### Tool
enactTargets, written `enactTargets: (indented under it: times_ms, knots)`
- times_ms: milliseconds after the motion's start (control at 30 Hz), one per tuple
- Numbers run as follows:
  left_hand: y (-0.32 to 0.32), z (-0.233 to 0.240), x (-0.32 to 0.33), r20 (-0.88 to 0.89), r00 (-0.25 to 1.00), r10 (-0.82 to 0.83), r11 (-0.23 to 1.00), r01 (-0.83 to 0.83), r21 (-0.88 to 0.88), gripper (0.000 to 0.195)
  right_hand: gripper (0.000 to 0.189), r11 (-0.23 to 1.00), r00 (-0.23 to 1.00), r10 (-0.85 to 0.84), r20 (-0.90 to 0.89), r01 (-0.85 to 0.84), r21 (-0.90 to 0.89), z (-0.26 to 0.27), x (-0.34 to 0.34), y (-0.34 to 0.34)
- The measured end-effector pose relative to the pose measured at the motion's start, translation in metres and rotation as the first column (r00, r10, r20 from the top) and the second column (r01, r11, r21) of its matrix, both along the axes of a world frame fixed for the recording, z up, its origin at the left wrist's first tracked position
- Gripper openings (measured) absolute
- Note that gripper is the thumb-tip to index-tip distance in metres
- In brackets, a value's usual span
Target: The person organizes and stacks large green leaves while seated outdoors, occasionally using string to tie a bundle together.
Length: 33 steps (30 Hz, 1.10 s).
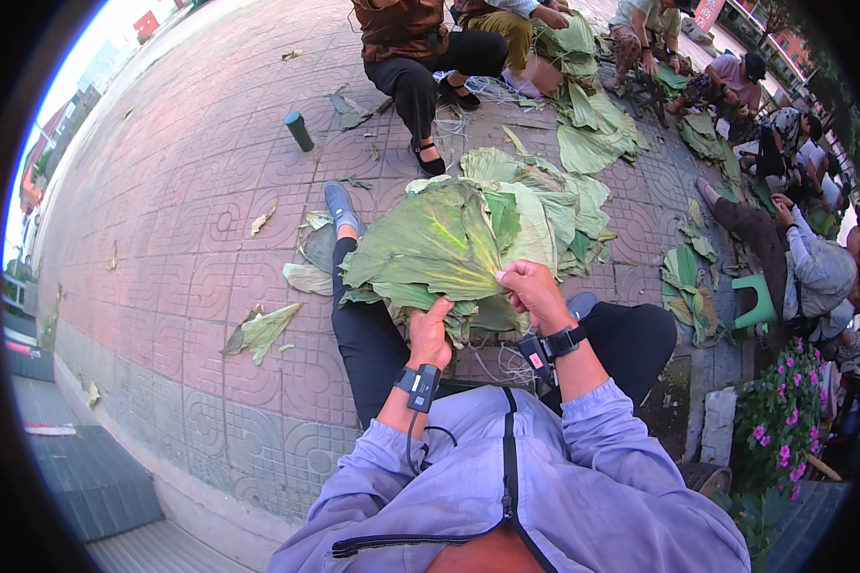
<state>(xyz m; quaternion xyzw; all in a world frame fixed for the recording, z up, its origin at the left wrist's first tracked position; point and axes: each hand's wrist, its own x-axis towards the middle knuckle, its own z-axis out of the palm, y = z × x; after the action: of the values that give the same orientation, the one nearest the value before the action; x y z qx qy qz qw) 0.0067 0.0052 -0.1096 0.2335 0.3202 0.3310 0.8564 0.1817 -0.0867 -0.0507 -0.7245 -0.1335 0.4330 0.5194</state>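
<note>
Large green dried leaves, probably lotus, lie in a stack (pixel 430 240) between my knees, the top one with yellow veins. My left hand (pixel 431 333) grips the near edge of the stack, thumb on top, its fingers hidden beneath. At the narrow right-hand corner of the top leaf, my right hand (pixel 534 290) pinches the leaf between thumb and finger. More pale green leaves (pixel 570 208) are heaped just beyond, fanned out to the right. White string (pixel 505 364) lies in a loose tangle below the leaves, near my right wrist.
A person in black trousers (pixel 408 79) sits ahead; several other people sit along the right among leaf piles (pixel 598 132). Loose leaves (pixel 265 333) lie on the paving at left. A green post (pixel 299 132) stands ahead left. A green plastic stool (pixel 755 301) and pink flowers (pixel 781 422) are at right.
</note>
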Motion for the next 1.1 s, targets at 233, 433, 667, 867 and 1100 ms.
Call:
enactTargets:
  times_ms: [233, 433, 667, 867, 1100]
  knots:
    - [-0.002, -0.003, 0.002, -0.03, 0.999, -0.025, 0.997, 0.027, 0.069, 0.042, 0.013, 0.999, 0.943, -0.025, -0.332, 0.033, 0.017, -0.005, -0.01, 0.001]
    - [-0.002, 0.003, 0.003, -0.06, 0.998, -0.027, 0.996, 0.032, 0.088, 0.037, 0.013, 0.971, 0.854, -0.116, -0.507, 0.206, 0.125, -0.012, -0.03, 0.006]
    - [-0.001, -0.004, 0.001, -0.033, 0.999, -0.028, 0.996, 0.031, 0.089, 0.036, 0.011, 0.96, 0.858, -0.16, -0.488, 0.251, 0.127, -0.014, -0.037, 0.009]
    - [-0.004, -0.007, 0.0, -0.046, 0.999, -0.017, 0.992, 0.022, 0.123, 0.038, 0.012, 0.989, 0.954, -0.099, -0.283, 0.126, 0.08, -0.003, -0.041, 0.013]
    - [-0.003, -0.01, 0.002, -0.067, 0.998, -0.021, 0.99, 0.03, 0.137, 0.036, 0.013, 1.0, 0.987, -0.022, -0.156, 0.024, 0.013, -0.002, -0.041, 0.016]
